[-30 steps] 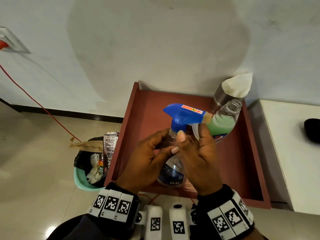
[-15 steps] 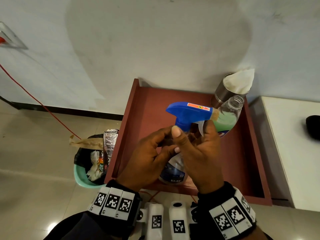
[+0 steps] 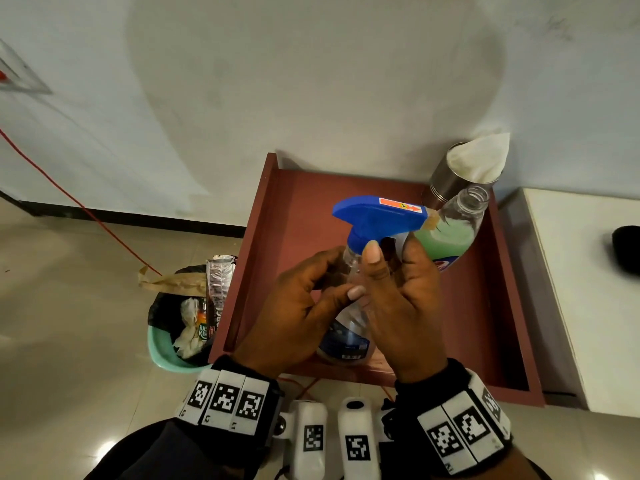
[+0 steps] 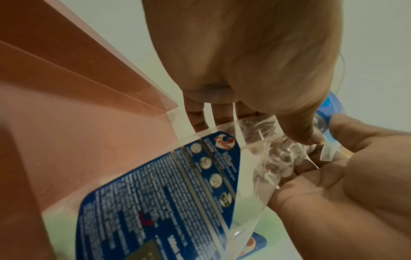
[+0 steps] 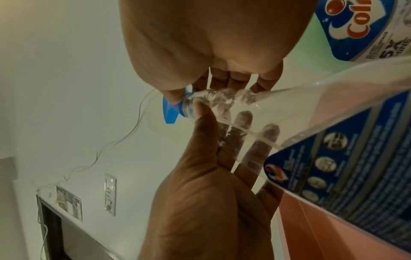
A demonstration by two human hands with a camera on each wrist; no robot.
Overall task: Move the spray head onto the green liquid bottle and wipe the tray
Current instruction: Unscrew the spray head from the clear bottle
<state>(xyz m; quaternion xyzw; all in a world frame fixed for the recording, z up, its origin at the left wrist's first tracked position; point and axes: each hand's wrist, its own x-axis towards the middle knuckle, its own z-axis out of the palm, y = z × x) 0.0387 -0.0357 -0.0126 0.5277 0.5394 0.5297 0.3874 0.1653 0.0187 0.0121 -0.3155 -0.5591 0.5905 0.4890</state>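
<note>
A blue spray head (image 3: 377,220) sits on a clear empty bottle with a blue label (image 3: 346,337), held tilted over the maroon tray (image 3: 298,209). My left hand (image 3: 343,275) grips that bottle's neck; its fingers (image 4: 200,114) curl behind the clear plastic. My right hand (image 3: 391,251) pinches the blue collar (image 5: 171,112), thumb on top. The green liquid bottle (image 3: 450,233) stands uncapped at the tray's back right, just behind the nozzle. The clear bottle (image 5: 333,123) fills the right wrist view.
A steel can holding a white cloth (image 3: 478,161) stands behind the green bottle in the tray's far right corner. A green bin of rubbish (image 3: 162,344) sits on the floor left of the tray. A white counter (image 3: 588,289) adjoins the right side.
My right thumb has slid up onto the blue collar and the spray head has risen slightly. My left hand keeps its grip on the clear bottle.
</note>
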